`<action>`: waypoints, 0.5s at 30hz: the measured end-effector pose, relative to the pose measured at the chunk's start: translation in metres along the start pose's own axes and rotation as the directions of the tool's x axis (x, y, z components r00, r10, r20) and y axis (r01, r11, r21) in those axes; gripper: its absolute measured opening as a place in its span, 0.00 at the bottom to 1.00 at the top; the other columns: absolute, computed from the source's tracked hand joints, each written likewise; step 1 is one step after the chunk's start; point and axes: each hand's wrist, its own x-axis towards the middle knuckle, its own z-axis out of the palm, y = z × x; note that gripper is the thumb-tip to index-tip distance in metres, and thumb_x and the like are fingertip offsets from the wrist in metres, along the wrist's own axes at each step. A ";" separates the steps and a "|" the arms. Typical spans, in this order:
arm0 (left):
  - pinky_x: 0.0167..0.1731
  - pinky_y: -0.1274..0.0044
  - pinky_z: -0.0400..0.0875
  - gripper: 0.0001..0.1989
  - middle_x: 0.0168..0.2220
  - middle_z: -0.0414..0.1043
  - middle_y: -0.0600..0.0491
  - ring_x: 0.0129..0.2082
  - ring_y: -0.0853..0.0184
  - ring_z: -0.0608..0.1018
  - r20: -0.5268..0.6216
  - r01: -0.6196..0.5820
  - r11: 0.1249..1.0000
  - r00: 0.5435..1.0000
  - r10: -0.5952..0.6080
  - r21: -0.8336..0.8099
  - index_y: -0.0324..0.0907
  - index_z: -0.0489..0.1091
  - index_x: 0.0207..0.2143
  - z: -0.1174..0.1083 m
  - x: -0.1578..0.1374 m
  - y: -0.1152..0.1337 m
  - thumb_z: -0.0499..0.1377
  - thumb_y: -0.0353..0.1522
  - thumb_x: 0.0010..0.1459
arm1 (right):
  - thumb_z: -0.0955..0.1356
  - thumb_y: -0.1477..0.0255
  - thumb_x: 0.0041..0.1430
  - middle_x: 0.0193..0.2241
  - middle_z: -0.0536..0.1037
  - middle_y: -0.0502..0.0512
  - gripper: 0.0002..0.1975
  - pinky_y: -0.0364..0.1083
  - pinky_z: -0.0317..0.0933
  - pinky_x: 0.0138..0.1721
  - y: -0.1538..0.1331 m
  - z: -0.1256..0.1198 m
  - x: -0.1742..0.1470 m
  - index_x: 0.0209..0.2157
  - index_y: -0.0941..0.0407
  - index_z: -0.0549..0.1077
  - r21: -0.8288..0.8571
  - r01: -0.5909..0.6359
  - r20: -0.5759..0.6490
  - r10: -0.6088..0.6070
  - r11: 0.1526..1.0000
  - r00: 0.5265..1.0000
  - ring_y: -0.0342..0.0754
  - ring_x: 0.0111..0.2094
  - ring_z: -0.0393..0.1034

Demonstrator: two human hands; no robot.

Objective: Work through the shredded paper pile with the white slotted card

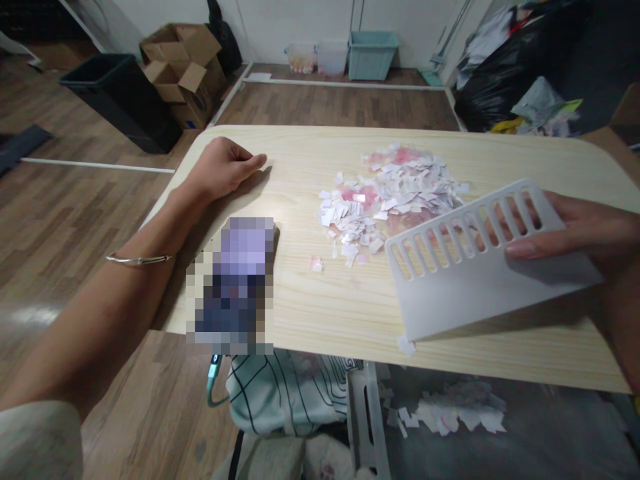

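Note:
My right hand (555,223) grips a white plastic board (480,287) with a row of slots along its upper edge. The thumb lies on the near face, and fingers show behind the slots. The board is tilted, its lower left corner close to a loose white scrap (407,345). Behind and left of it spreads a pile of small white paper pieces (410,187), with some pink and clear bits among them. My left hand (225,170) rests loosely curled at the table's left side, with nothing seen in it. Nearer me lies a phone-like device (240,280), blurred out.
The pale wooden table (300,313) has rounded corners. Below its front edge, a grey drawer or tray (430,460) holds more scraps, beside a teal patterned cloth (285,393). A cable (213,383) hangs near the device. Beyond stand a black bin (125,100), cardboard boxes (185,80) and a teal tub (373,57).

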 end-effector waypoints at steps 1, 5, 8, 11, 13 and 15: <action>0.35 0.63 0.49 0.24 0.21 0.51 0.59 0.31 0.64 0.56 -0.002 -0.002 1.000 1.000 0.002 -0.007 0.51 0.60 0.31 0.000 0.000 0.000 0.67 0.46 0.76 | 0.94 0.52 0.39 0.43 0.96 0.59 0.30 0.51 0.83 0.31 0.000 0.000 0.000 0.43 0.47 0.91 -0.002 -0.003 -0.001 0.003 1.000 1.000 0.58 0.33 0.86; 0.35 0.63 0.49 0.23 0.22 0.50 0.59 0.32 0.64 0.56 -0.011 -0.014 1.000 1.000 0.014 -0.015 0.51 0.60 0.32 0.000 0.004 -0.002 0.69 0.47 0.73 | 0.93 0.51 0.39 0.51 0.97 0.62 0.32 0.58 0.92 0.40 -0.002 0.002 0.000 0.46 0.46 0.92 0.002 0.017 -0.020 -0.017 1.000 1.000 0.65 0.40 0.91; 0.35 0.63 0.49 0.23 0.23 0.49 0.58 0.31 0.64 0.58 -0.010 0.009 1.000 1.000 -0.009 -0.001 0.51 0.60 0.32 0.001 0.007 -0.002 0.68 0.48 0.73 | 0.94 0.51 0.39 0.54 0.98 0.63 0.31 0.63 0.94 0.54 -0.002 0.000 0.002 0.43 0.45 0.92 0.000 0.006 -0.009 -0.006 1.000 1.000 0.72 0.49 0.94; 0.35 0.63 0.50 0.23 0.23 0.50 0.59 0.32 0.63 0.58 -0.005 0.017 1.000 1.000 -0.017 -0.016 0.51 0.61 0.32 0.000 0.006 -0.001 0.69 0.49 0.72 | 0.95 0.53 0.36 0.54 0.98 0.63 0.33 0.63 0.94 0.54 -0.002 0.002 0.003 0.44 0.45 0.90 0.017 -0.036 -0.011 0.037 0.999 0.999 0.74 0.51 0.94; 0.35 0.64 0.52 0.24 0.23 0.51 0.58 0.33 0.63 0.57 -0.002 0.012 1.000 1.000 -0.012 -0.025 0.51 0.61 0.32 0.000 0.003 0.001 0.70 0.48 0.71 | 0.94 0.55 0.32 0.52 0.97 0.62 0.35 0.58 0.92 0.44 -0.006 0.006 0.003 0.43 0.45 0.88 0.041 -0.057 -0.059 0.060 0.998 0.996 0.72 0.49 0.94; 0.36 0.64 0.53 0.24 0.23 0.52 0.58 0.33 0.63 0.57 0.002 0.013 1.000 1.000 -0.013 -0.026 0.51 0.61 0.31 -0.001 0.001 0.002 0.69 0.48 0.71 | 0.94 0.58 0.26 0.49 0.97 0.61 0.35 0.52 0.84 0.32 -0.012 0.013 0.003 0.40 0.45 0.85 0.070 -0.068 -0.120 0.077 0.995 0.990 0.70 0.46 0.93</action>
